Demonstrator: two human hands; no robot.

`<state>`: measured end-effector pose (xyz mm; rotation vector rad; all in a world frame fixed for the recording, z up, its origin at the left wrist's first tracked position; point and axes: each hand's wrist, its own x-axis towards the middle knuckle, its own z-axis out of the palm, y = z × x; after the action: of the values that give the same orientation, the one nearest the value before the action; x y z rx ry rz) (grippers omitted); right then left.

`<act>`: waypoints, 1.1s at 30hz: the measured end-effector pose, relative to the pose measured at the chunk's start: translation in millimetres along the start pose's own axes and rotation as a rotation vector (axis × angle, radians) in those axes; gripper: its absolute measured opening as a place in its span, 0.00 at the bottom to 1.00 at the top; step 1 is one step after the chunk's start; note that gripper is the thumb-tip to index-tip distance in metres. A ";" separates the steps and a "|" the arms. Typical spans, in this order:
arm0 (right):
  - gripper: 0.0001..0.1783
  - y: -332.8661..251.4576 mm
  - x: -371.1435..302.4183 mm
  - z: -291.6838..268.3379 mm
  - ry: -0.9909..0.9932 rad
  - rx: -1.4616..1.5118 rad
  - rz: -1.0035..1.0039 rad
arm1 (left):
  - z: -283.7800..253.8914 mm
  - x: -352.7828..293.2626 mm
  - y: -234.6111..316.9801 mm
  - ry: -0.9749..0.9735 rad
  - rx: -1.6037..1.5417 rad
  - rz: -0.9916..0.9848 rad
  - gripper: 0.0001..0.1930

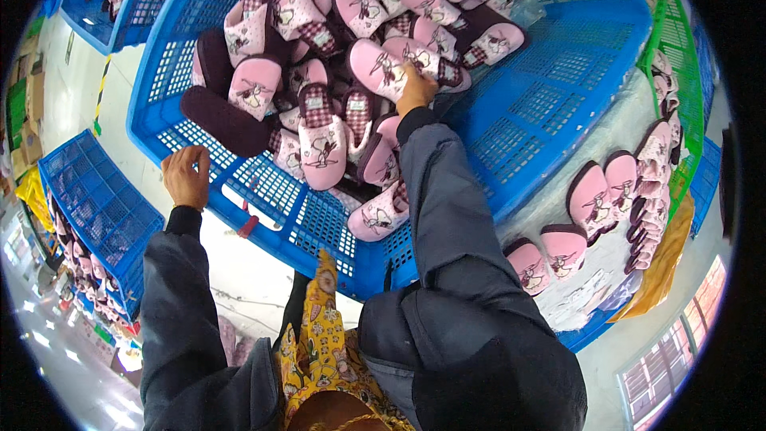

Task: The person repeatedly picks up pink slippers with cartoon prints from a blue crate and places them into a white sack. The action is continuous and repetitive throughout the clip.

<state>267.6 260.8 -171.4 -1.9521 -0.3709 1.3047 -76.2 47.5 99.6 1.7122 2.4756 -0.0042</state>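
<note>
A large blue plastic crate [527, 144] in front of me holds a heap of pink slippers with dark soles and checked linings. My right hand [416, 89] reaches into it, fingers closed on the edge of a pink slipper [373, 69] with a printed figure on top. Beneath and beside that slipper lie others, partly covered. Outside the near left rim hangs my left hand [187, 175], its fingers curled in with nothing visible in them. Nearest to it is a slipper [225, 121] lying with its dark sole showing.
On the right, pairs of pink slippers [563, 251] stand on a plastic-covered surface [550, 295], next to a longer row of slippers [653, 215]. A green crate [678, 56] is behind them. More blue crates [104, 207] stand at the left. A red tie [248, 226] hangs from the near rim.
</note>
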 end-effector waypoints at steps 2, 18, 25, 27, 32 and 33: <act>0.37 -34.0 -43.9 7.8 0.097 -0.013 0.072 | -3.8 -5.0 -2.4 -0.001 0.010 -0.023 0.05; 0.11 -56.3 -45.8 -34.0 -0.941 -0.293 -0.314 | -7.8 -8.8 -11.5 -0.040 0.043 -0.049 0.05; 0.11 -114.6 -200.0 -68.6 -0.940 0.647 0.405 | -9.9 2.5 4.5 -0.272 -0.129 -0.148 0.20; 0.16 -138.8 -247.4 -88.2 -0.909 0.523 0.444 | 10.0 4.1 13.6 -0.368 -1.035 -0.342 0.24; 0.26 -185.4 -326.2 -163.9 -0.846 0.166 0.117 | -85.9 -12.8 173.8 -0.995 -1.909 -0.221 0.48; 0.27 -203.6 -338.6 -179.9 -0.860 0.205 0.122 | -96.7 -19.9 184.2 -1.037 -1.915 -0.141 0.47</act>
<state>310.3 120.1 237.1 -1.1745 -0.5002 2.1340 92.0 101.9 210.9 0.3472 0.8195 0.8419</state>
